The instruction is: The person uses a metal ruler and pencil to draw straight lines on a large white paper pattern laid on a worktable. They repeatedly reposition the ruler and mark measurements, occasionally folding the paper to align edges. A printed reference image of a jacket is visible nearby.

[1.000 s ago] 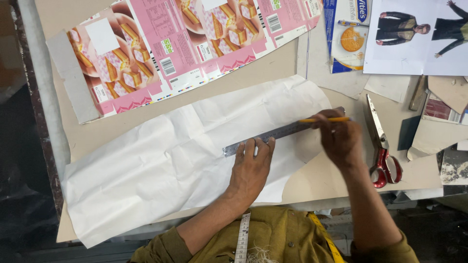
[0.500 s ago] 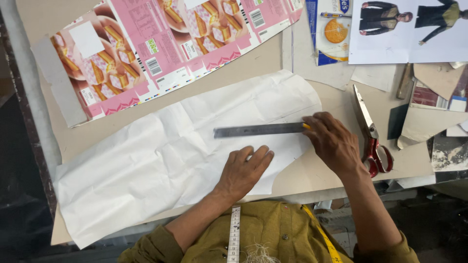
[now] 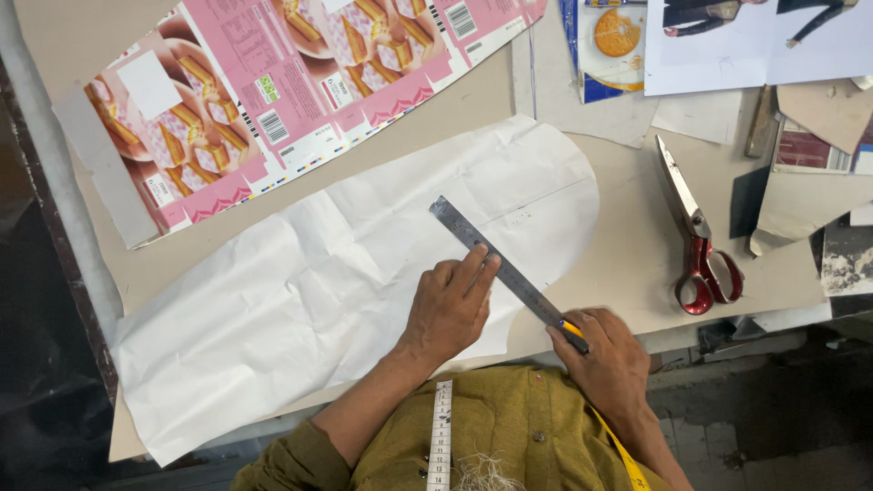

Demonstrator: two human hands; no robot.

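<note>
Swung since the earlier frame: steel ruler point(image 3: 498, 264), then level across the white paper pattern point(image 3: 346, 291), now slanting down from upper left toward the near edge of the table point(image 3: 627, 227). Right hand point(image 3: 607, 362) drawn back from the ruler's far end to its near lower end.

Count: one ruler, one white paper pattern, one pair of red-handled scissors point(image 3: 696, 244), one yellow pencil point(image 3: 573, 331), one flattened pink carton sheet point(image 3: 291, 91), one tape measure point(image 3: 440, 435) hanging at the chest.

Left hand point(image 3: 450, 309) flat on the pattern, fingers point(image 3: 480, 268) together and extended, tips pressing the ruler's edge near its middle. Right hand closed around the pencil at the ruler's lower end; fingers clamped on it, tip hidden.

Ruler: narrow, grey, straight, graduated along its edge, lying flat on the pattern, lower end past the paper's curved edge. Pattern: creased, long, rounded at the end right of the ruler, faint drawn line across that end.

Scissors well right of the ruler, shut, blades pointing away. Carton sheet beyond the ruler, upper left.
</note>
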